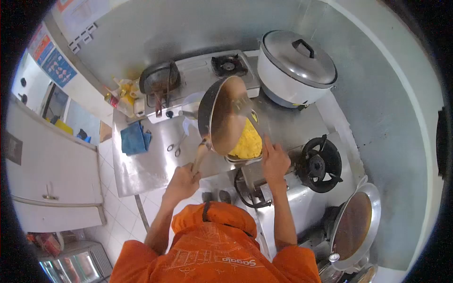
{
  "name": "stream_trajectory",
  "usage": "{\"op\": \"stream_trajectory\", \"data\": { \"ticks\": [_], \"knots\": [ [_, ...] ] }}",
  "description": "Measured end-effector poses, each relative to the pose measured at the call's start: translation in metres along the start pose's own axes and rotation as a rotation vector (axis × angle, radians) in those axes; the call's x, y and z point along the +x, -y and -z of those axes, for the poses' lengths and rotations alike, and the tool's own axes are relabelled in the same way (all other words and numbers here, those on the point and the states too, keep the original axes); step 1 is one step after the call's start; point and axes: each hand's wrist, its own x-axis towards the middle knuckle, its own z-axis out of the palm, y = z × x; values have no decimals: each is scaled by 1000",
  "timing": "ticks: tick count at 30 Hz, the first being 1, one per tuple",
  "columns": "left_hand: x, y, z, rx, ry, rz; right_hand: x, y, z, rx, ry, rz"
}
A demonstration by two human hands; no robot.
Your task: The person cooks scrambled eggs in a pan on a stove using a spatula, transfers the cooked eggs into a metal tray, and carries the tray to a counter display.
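My left hand (182, 183) is closed around the wooden handle of a deep pan (226, 115), which is tipped steeply on its side. Below and beside its rim lies yellow food (249, 143) in a metal tray (243, 160) on the steel counter. My right hand (275, 161) is wrapped round the handle of a spatula (245, 107), whose slotted head is at the pan's right edge, above the food. The pan hides part of the tray.
A lidded rice cooker (295, 70) stands at the back right. Behind the pan is a gas stove (200, 70) with a square pan (160, 78). A blue cloth (135, 138) and scissors (176, 146) lie left. At right are a burner (317, 165) and a large wok (355, 226).
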Motion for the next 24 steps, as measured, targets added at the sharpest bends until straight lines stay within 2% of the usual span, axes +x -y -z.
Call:
{"op": "stream_trajectory", "data": {
  "ticks": [3, 6, 9, 12, 15, 18, 19, 21, 24],
  "knots": [
    [-1, -10, 13, 25, 17, 9, 16, -31, -42, -171, 216, 116],
    [-1, 1, 14, -2, -24, -26, 11, -49, 12, -255, 367, 220],
    [5, -2, 13, -45, -46, -19, 2, -37, 33, -270, 304, 111],
    [9, -1, 10, -33, -60, -25, 8, -29, 1, -214, 106, 151],
    [8, 3, 11, 37, -69, -74, -10, -46, -11, -294, 260, 191],
    [13, 11, 6, 122, -134, -173, -26, -44, 52, -259, 361, 59],
    [14, 13, 4, 151, -161, -202, -33, -46, 50, -193, 301, 16],
    [14, 5, 5, 52, -106, -112, -53, -54, 38, -64, 196, -80],
    [23, -4, 2, 38, -63, -97, -62, -61, -22, 173, 208, -71]
  ]
}}
